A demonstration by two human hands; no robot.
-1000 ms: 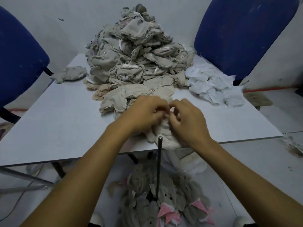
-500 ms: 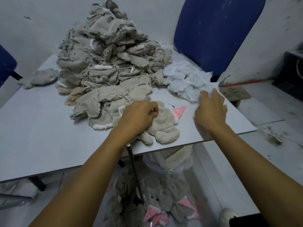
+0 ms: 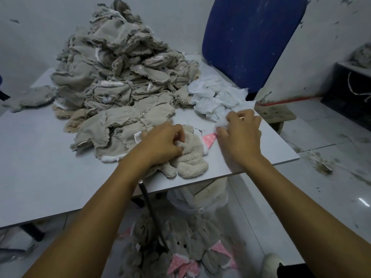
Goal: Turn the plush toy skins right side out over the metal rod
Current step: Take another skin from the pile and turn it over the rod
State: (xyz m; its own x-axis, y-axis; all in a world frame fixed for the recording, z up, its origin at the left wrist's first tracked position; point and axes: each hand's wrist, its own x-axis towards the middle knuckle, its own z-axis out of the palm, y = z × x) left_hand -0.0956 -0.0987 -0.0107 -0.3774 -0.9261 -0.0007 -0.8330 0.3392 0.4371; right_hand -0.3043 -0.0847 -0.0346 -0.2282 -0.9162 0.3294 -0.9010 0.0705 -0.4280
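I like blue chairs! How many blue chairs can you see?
1. The blue chair stands behind the table, at its far right side. Others may be out of view.

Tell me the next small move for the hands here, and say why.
Probably lift the white piece with the right hand and bring it toward the metal rod. That hand is closed on a white fabric piece by the white pile, while the left hand pins the fluffy cream skin, apparently already turned, on the table.
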